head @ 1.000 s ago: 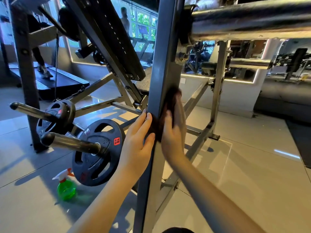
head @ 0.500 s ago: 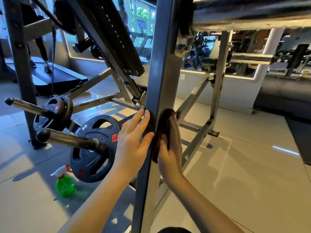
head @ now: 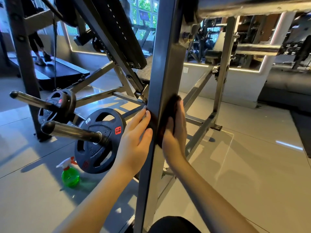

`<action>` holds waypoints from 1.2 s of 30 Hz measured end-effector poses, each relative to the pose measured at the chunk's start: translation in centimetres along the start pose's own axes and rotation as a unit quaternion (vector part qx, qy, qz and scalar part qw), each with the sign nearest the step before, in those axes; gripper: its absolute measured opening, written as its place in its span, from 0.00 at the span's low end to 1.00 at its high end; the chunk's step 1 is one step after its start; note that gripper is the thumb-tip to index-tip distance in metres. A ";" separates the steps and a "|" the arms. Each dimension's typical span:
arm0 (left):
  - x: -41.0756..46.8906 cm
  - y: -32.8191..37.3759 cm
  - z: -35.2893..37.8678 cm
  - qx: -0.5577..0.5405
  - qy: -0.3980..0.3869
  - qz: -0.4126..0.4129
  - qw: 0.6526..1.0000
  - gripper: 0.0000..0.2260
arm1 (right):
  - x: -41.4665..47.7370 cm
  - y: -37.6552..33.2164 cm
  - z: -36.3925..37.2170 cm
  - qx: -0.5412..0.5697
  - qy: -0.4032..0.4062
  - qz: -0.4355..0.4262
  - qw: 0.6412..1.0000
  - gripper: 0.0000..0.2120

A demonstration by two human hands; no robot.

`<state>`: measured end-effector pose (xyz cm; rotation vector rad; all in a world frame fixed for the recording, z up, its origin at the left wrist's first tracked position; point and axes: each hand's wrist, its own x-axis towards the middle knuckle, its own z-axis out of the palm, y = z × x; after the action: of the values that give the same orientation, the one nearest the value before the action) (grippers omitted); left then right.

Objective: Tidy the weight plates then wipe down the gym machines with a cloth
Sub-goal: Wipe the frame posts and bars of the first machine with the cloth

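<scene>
Cloth (head: 168, 111): dragged lower down post (head: 161, 64). Pressed on by left hand (head: 134, 140) and right hand (head: 175, 137), fingers straight, gripping nothing. Wiped partway only.

Dark soft cloth (head: 169, 118) on a smooth grey-painted metal post (head: 159, 81); matt black weight plate (head: 99, 140); glossy floor tiles (head: 244, 165).

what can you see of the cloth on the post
The cloth is dark, almost black, and looks soft and thick. It wraps round the near edge of the grey metal post. The right hand presses most of it flat against the post's right face; the left hand touches the smaller part on the left face with straight fingers. Its full extent is hidden under the hands.
</scene>
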<state>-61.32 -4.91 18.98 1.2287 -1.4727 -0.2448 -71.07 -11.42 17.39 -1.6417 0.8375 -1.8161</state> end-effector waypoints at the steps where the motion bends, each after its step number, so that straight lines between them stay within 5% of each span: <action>1: 0.0 0.1 -0.1 -0.007 -0.004 -0.008 1.000 0.22 | 0.5 -0.3 0.0 0.005 0.007 -0.010 1.000 0.25; 7: 0.0 0.6 -0.2 -0.016 -0.010 -0.039 0.999 0.20 | -6.5 2.9 -0.2 -0.056 -0.036 0.029 0.997 0.25; 17: -0.4 1.1 -0.1 0.011 -0.040 -0.064 0.997 0.23 | -6.2 4.0 -0.4 0.059 -0.042 0.099 0.993 0.25; 36: -7.5 -1.7 2.3 -0.028 0.004 -0.217 0.976 0.21 | -10.1 6.1 -1.9 0.028 -0.066 0.102 0.992 0.26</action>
<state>-63.77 -0.91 12.42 1.4935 -1.1683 -0.5704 -71.97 -7.66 6.05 -1.5600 0.8540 -1.5611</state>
